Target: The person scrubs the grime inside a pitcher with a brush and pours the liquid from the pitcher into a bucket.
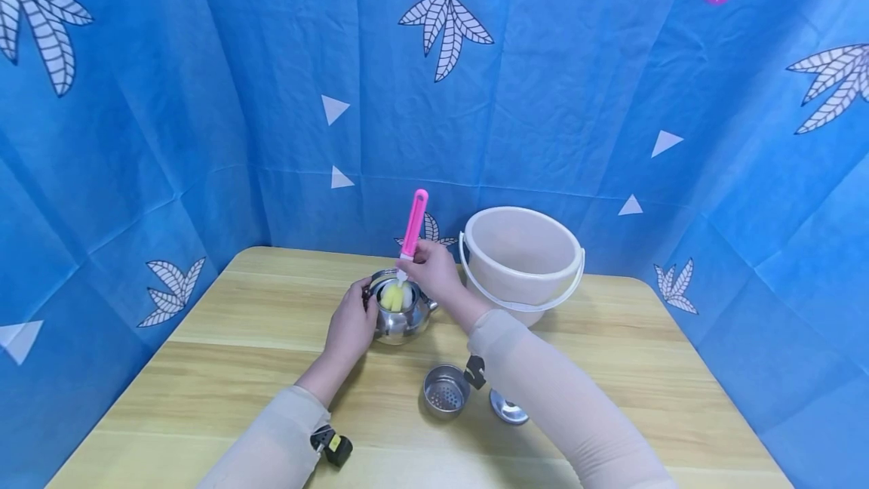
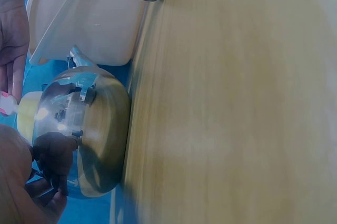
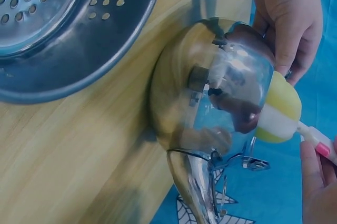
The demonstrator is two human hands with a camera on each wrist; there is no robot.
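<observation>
A shiny steel teapot (image 1: 400,329) stands upright on the table, its spout (image 3: 197,187) toward the right. At the opposite side, my left hand (image 1: 351,321) grips it by the handle, fingers curled there. My right hand (image 1: 437,272) pinches a sponge brush by the lower part of its pink handle (image 1: 415,221), which tilts up over the pot. The brush's yellow and white sponge head (image 3: 283,105) sits in the pot's mouth, its upper part still showing above the rim. The sponge's lower end is hidden inside the pot.
A steel strainer cup (image 1: 445,391) with a perforated bottom stands nearer the front. Beside it a steel lid (image 1: 508,407) lies partly behind my right forearm. A whitish bucket (image 1: 523,247) with a handle stands behind, at the right. Blue patterned cloth (image 1: 421,134) hangs around the wooden table (image 1: 258,338).
</observation>
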